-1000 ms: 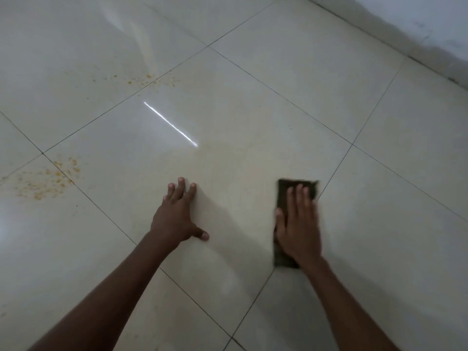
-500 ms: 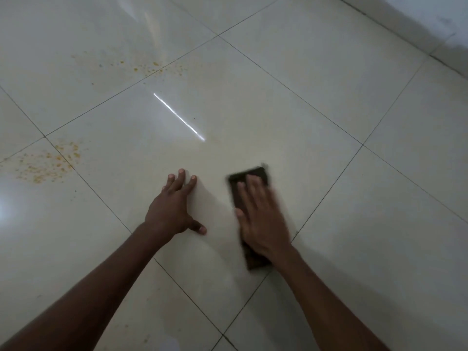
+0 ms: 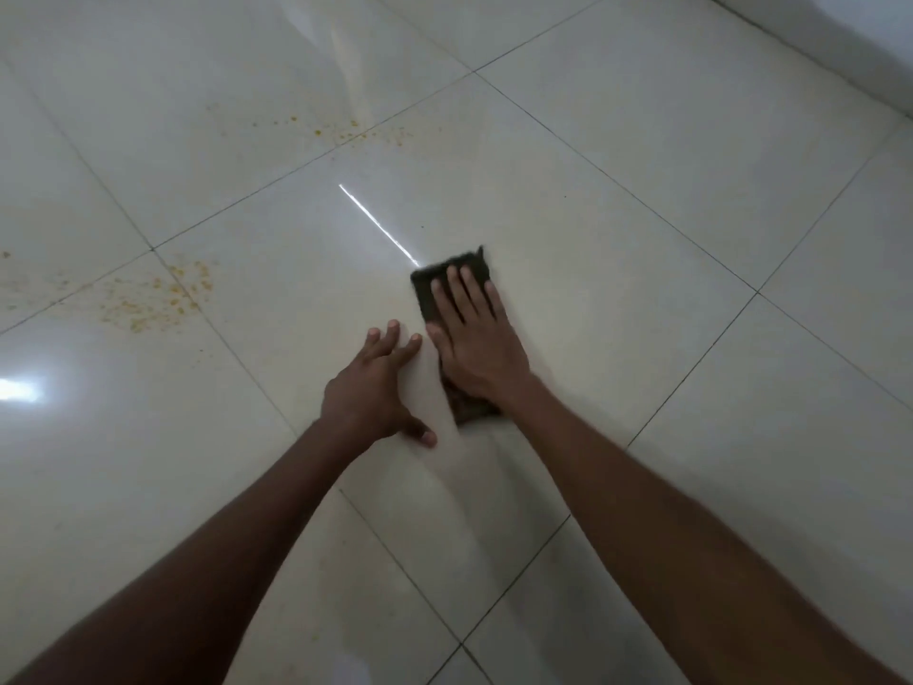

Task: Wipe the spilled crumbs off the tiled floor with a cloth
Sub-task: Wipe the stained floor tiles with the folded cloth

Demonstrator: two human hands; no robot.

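Observation:
A dark folded cloth [image 3: 435, 284] lies flat on the glossy cream tiled floor [image 3: 617, 249]. My right hand [image 3: 474, 338] presses on it palm down with fingers spread, covering its middle. My left hand [image 3: 375, 388] rests flat on the tile just left of the cloth, fingers apart, holding nothing. Yellow crumbs [image 3: 158, 299] are scattered around a tile corner to the left. A thinner trail of yellow crumbs [image 3: 346, 133] lies along a grout line farther away.
A wall base [image 3: 840, 47] runs across the top right corner. Bright light reflections show on the tiles at the centre and the far left. Dark grout lines cross the floor diagonally.
My right hand has slid the cloth leftward across the tile until it sits beside my left hand. My left hand has stayed planted in place.

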